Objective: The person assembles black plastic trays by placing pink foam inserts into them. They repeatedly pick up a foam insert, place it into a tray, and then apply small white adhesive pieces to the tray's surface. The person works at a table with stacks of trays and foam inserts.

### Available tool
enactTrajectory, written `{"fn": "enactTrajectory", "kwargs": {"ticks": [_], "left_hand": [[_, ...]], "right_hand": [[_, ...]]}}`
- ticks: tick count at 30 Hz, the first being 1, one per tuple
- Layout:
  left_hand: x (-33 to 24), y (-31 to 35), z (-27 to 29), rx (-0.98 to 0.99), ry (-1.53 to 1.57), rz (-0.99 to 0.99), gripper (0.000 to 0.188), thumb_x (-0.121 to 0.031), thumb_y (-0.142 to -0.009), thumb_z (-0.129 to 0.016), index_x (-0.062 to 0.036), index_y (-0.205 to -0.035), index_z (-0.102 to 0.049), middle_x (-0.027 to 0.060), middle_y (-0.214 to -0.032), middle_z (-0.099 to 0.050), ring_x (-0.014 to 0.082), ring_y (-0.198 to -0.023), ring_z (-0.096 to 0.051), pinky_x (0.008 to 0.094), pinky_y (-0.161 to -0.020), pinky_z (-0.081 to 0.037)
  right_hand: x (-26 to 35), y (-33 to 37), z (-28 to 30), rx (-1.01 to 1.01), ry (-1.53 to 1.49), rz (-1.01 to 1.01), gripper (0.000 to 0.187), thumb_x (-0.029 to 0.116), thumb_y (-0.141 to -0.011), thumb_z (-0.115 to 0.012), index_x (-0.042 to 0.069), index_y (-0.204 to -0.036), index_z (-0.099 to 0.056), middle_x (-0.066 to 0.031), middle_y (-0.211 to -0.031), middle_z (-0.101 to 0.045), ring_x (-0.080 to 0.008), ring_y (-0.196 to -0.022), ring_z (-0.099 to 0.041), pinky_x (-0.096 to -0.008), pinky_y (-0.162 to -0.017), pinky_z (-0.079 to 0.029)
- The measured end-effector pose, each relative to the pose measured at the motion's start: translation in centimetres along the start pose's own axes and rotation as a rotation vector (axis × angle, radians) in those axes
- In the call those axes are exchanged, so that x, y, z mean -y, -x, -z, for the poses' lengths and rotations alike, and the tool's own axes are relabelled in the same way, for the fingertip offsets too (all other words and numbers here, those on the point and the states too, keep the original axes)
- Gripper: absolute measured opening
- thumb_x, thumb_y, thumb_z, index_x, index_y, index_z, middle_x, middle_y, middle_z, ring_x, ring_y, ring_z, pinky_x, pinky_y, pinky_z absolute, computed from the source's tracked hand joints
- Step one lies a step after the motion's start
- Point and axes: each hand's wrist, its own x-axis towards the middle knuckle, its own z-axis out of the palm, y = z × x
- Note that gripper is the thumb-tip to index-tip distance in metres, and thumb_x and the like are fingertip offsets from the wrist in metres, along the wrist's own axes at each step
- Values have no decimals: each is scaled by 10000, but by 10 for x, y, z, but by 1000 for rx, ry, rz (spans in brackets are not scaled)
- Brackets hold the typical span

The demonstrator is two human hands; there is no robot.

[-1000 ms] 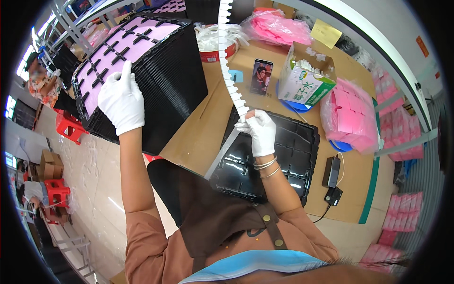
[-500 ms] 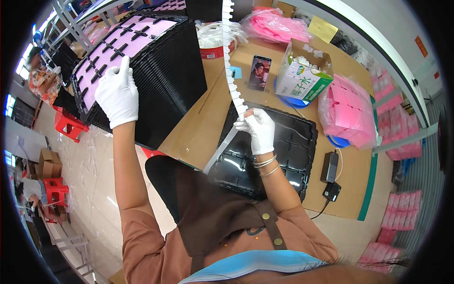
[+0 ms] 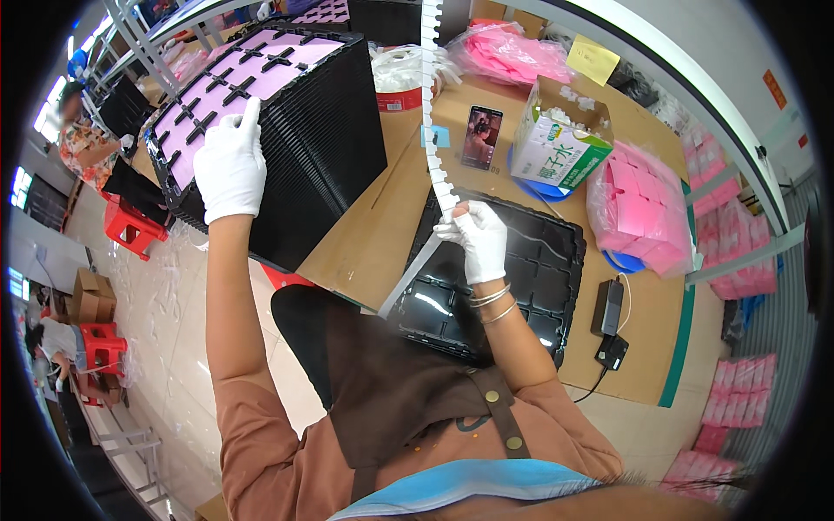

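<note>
My left hand (image 3: 230, 174), in a white glove, rests on the upper edge of a tall stack of black plastic trays (image 3: 321, 143). Its index finger is stretched out over the lilac sheets (image 3: 234, 74) in the top tray, and the other fingers are partly hidden. With thumb and fingers closed, my right hand (image 3: 479, 239), also gloved, pinches a long white notched strip (image 3: 429, 104) that rises toward the top of the view. Below the pinch a pale, plain tail (image 3: 408, 276) hangs down to the left. Under this hand lies a single black compartment tray (image 3: 530, 291).
A phone (image 3: 481, 137) stands behind the tray, beside an open carton (image 3: 560, 143) of white bits. Pink packs in clear plastic (image 3: 638, 208) sit to the right, with a black power adapter (image 3: 608, 306) nearer me. A white roll (image 3: 401, 74) stands behind. Another person (image 3: 82, 139) works far left.
The view has shifted slightly, so the tray stack and my left hand appear a little farther right. My right hand keeps its pinch on the strip, almost unmoved.
</note>
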Motion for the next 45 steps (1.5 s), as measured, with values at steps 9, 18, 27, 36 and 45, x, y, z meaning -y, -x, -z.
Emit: {"fn": "enactTrajectory", "kwargs": {"ticks": [9, 18, 27, 36, 45], "left_hand": [[-133, 63, -12, 365, 1095, 161, 285, -219, -884, -664, -58, -1117, -634, 64, -966, -635, 148, -732, -585, 299, -675, -492], [-197, 57, -52, 912, 2006, 680, 249, -264, -902, -654, -57, -1039, -655, 21, -885, -672, 56, -663, -571, 203, -581, -430], [-160, 56, -71, 786, 1909, 717, 173, -181, -909, -648, -31, -995, -661, 13, -938, -663, 80, -884, -600, 233, -794, -459], [-161, 66, -72, 831, 2089, 847, 192, -226, -923, -631, -54, -1007, -633, 0, -935, -633, 92, -871, -595, 249, -815, -449], [-187, 67, -77, 573, 2398, 1003, 248, -215, -922, -634, -17, -1070, -619, 50, -992, -646, 159, -895, -623, 297, -822, -488]], "right_hand": [[-7, 2, -1, 11, -19, -1, 182, 102, -903, -629, -22, -1020, -567, -120, -831, -655, -210, -669, -683, -293, -623, -584], [15, 3, -3, -125, 467, 690, 81, -18, -803, -646, -12, -877, -614, -94, -850, -628, -182, -725, -631, -282, -655, -514], [-52, -111, 59, 215, 1545, 69, 56, 119, -678, -717, 72, -710, -718, -180, -898, -641, -341, -874, -647, -402, -802, -520], [-55, -128, 59, -104, 1590, -68, 267, 138, -726, -767, 47, -931, -621, -156, -936, -647, -307, -798, -672, -395, -710, -540], [-13, 15, -40, 282, 1019, 281, 433, 453, -855, -657, 20, -847, -673, -153, -687, -634, -313, -645, -647, -353, -593, -500]]}}
